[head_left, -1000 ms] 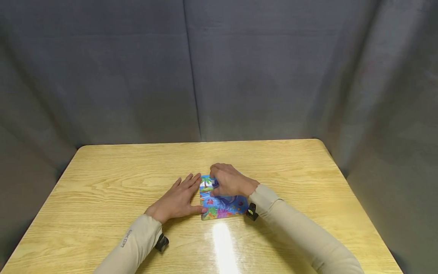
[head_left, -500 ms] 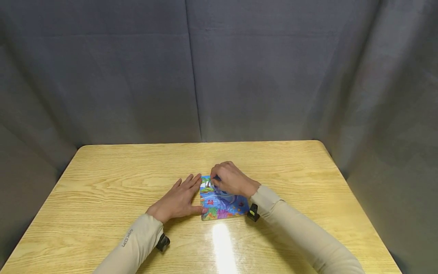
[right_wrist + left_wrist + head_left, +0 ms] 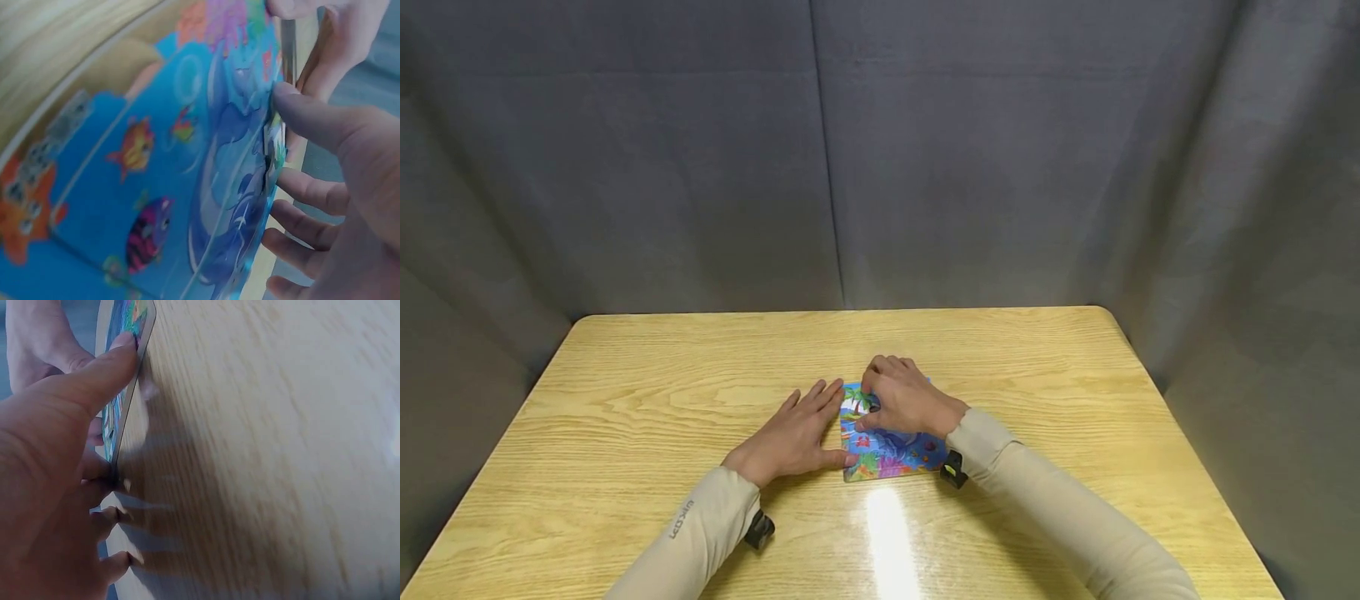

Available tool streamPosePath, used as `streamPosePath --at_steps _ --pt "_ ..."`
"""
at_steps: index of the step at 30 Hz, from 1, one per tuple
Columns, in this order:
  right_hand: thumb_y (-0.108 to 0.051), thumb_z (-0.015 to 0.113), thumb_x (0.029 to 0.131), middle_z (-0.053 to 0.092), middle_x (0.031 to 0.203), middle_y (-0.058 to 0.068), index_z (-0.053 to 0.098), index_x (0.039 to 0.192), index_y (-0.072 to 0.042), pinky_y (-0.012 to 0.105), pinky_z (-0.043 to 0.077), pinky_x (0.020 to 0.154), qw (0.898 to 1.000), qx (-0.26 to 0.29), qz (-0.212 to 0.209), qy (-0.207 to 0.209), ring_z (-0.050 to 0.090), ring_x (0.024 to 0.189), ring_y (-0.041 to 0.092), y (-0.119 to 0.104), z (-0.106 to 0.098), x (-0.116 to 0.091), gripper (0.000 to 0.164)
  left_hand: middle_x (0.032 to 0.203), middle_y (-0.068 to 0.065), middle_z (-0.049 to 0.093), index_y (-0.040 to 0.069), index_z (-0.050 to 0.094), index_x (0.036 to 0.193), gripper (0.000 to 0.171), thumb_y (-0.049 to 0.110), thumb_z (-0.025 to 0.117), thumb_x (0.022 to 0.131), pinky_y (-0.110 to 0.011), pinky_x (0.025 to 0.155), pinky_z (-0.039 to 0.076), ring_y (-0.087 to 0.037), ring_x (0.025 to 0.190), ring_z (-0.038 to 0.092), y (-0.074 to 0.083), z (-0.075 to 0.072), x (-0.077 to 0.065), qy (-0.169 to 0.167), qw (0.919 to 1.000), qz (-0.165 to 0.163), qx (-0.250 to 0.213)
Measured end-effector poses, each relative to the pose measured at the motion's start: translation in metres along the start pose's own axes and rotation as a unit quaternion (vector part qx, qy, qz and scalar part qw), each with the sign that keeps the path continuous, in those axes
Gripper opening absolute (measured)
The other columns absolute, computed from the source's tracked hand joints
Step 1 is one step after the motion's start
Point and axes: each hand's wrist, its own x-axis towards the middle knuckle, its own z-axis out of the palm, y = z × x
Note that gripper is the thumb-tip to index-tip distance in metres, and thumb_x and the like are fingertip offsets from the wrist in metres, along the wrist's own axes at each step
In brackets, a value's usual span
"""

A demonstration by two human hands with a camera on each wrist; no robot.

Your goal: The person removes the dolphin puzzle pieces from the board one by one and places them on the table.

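Observation:
A jigsaw puzzle board [image 3: 891,462] with a sea picture of a dolphin, fish and palm trees lies flat on the table. My left hand [image 3: 790,446] rests at its left side with fingers spread; the thumb lies on the lower left corner. My right hand [image 3: 910,398] reaches over the upper part with bent fingers. In the right wrist view, thumb and index fingertip sit at opposite ends of a slightly raised puzzle piece [image 3: 272,147] near the palm trees. The hand covers the board's upper right.
The light wooden table [image 3: 662,375] has rounded far corners. Dark grey curtains [image 3: 700,167] hang behind it and along both sides. A bright reflection lies on the tabletop in front of the board. Each wrist carries a small black camera [image 3: 760,529].
The right thumb and fingers have drawn together near the palm trees and spread apart again. The palm tree area looked distorted half a second ago and appears flatter now. The left hand stays put.

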Motion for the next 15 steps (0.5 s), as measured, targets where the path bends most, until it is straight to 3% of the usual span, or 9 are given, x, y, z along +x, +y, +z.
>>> streamPosePath --at_steps 3,7,9,12,15 --pt "-0.044 0.083 0.094 0.06 0.134 0.007 0.07 0.12 -0.01 0.057 0.036 0.125 1.0 0.024 0.001 -0.003 0.057 0.125 0.029 -0.001 -0.001 0.002 0.045 0.181 -0.013 0.015 0.001 0.025 0.169 0.103 0.06 0.07 0.098 -0.067 0.134 0.013 -0.04 0.168 0.012 0.001 0.0 0.0 -0.003 1.0 -0.003 -0.004" --pt "-0.03 0.081 0.098 0.064 0.122 0.006 0.067 0.114 -0.012 0.046 0.048 0.107 0.995 0.1 -0.012 0.003 0.059 0.104 0.022 -0.001 -0.004 0.004 0.028 0.181 -0.013 0.014 0.002 0.024 0.169 0.104 0.061 0.071 0.097 -0.067 0.134 0.012 -0.04 0.169 0.011 0.0 0.001 0.0 -0.004 1.0 -0.005 -0.006" --pt "-0.024 0.077 0.101 0.067 0.115 0.004 0.067 0.109 -0.013 0.038 0.051 0.095 0.987 0.16 -0.018 0.003 0.059 0.096 0.019 0.001 -0.007 0.005 0.017 0.181 -0.014 0.015 0.001 0.025 0.169 0.104 0.061 0.071 0.097 -0.067 0.134 0.013 -0.04 0.169 0.012 0.0 0.001 0.0 -0.002 1.0 -0.005 -0.004" --pt "-0.016 0.072 0.104 0.071 0.104 0.004 0.067 0.105 -0.012 0.029 0.052 0.083 0.965 0.26 -0.018 -0.007 0.061 0.089 0.017 0.008 -0.014 0.004 0.006 0.181 -0.013 0.016 0.001 0.026 0.169 0.105 0.062 0.071 0.096 -0.067 0.134 0.014 -0.04 0.168 0.013 0.0 0.001 0.001 0.001 1.0 -0.004 0.001" --pt "-0.014 0.071 0.103 0.072 0.096 0.005 0.068 0.104 -0.011 0.026 0.053 0.074 0.95 0.314 -0.001 -0.001 0.064 0.081 0.016 0.02 -0.021 0.002 0.004 0.181 -0.011 0.014 0.003 0.024 0.169 0.105 0.063 0.071 0.096 -0.065 0.135 0.013 -0.038 0.169 0.011 0.0 0.001 0.002 -0.002 0.9999 -0.009 0.004"
